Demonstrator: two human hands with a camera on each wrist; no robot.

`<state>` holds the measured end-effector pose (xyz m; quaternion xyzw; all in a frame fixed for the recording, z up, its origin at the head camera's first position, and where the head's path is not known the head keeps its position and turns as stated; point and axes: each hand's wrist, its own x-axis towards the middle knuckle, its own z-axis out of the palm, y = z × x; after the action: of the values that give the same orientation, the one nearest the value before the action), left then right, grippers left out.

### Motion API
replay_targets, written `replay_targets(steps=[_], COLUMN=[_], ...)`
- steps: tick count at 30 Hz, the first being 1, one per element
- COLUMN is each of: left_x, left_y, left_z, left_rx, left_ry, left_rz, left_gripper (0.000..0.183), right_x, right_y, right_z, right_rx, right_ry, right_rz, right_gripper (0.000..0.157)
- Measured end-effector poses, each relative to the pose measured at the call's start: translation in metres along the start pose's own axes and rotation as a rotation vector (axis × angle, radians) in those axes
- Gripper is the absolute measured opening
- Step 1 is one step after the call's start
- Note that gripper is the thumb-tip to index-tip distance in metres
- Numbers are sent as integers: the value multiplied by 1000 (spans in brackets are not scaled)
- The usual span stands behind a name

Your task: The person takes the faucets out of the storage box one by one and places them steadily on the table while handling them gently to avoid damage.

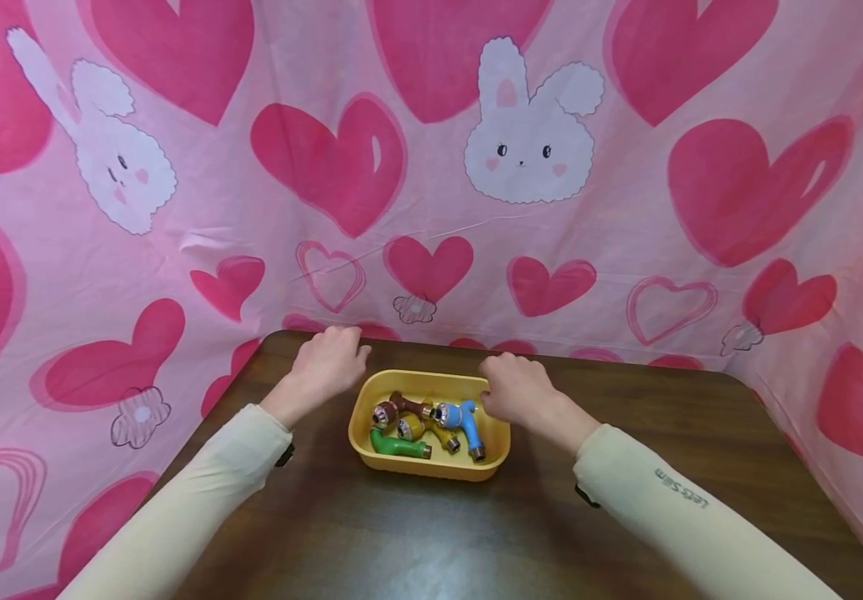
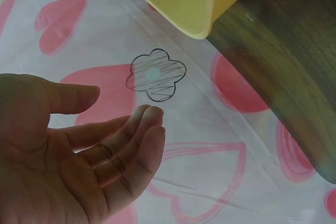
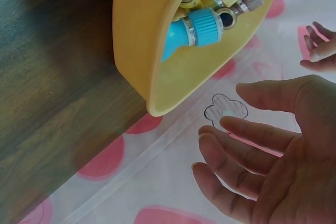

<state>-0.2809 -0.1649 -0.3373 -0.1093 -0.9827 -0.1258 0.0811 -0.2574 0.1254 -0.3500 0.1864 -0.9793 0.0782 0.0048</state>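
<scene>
On either side of the yellow tub (image 1: 427,472), head view: the left hand (image 1: 328,360) hangs beyond its far left corner, the right hand (image 1: 517,385) close by its far right corner — the nearer of the two. The tub's long axis runs crosswise between the hands, on a dark wood-grain tabletop (image 1: 356,533). Inside it lie four tap-shaped pieces: a blue piece (image 1: 469,423) at the right end, a brown piece (image 1: 403,406) far left, a green piece (image 1: 393,446) near left, and a yellow piece (image 1: 429,432) in the middle. Behind the tub, creased pink cloth (image 1: 431,212) bears hearts and rabbits.

Left wrist view: the left hand is apart from the tub's corner, thumb extended, fingers loosely bent, nothing held. The tub's wall is smooth and matte, its corner rounded.

Right wrist view: the right hand, likewise relaxed and holding nothing, is apart from the tub. Within, the blue piece shows a fluted knob with a glassy band — ribbed yellow and brown knobs lie beyond.
</scene>
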Motion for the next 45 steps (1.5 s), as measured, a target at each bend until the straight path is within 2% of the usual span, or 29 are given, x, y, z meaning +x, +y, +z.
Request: replay_targets(steps=[15, 20, 24, 26, 27, 31, 32, 38, 40, 45], left_x=[-1, -1, -2, -2, -2, -2, -2, -4, -5, -6], left_y=[-7, -10, -13, -14, -15, -18, -18, -18, -19, -22], left_z=[3, 5, 8, 8, 9, 10, 10, 13, 15, 22], left_rx=[1, -2, -15, -17, -19, -31, -36, -21, -16, -15], left_ry=[-76, -100, -138, -160, -170, -223, -240, -332, -352, -383], left_rz=[11, 4, -12, -23, -28, -41, -46, -68, -69, -75], left_gripper=[25, 23, 24, 25, 25, 21, 21, 31, 33, 32], right_x=[7, 9, 11, 12, 13, 15, 16, 24, 26, 27], right_y=[-6, -6, -6, -7, -8, -10, -11, -9, -8, -7], right_z=[-4, -1, 0, 0, 0, 0, 1, 3, 4, 5], right_rx=[54, 52, 48, 63, 71, 106, 108, 123, 132, 182], right_ry=[-102, -112, -114, -129, -134, -154, -157, -200, -218, -273], right_rz=[38, 48, 49, 50, 49, 55, 57, 77, 84, 114], right_gripper=[21, 17, 28, 20, 22, 49, 50, 37, 38, 27])
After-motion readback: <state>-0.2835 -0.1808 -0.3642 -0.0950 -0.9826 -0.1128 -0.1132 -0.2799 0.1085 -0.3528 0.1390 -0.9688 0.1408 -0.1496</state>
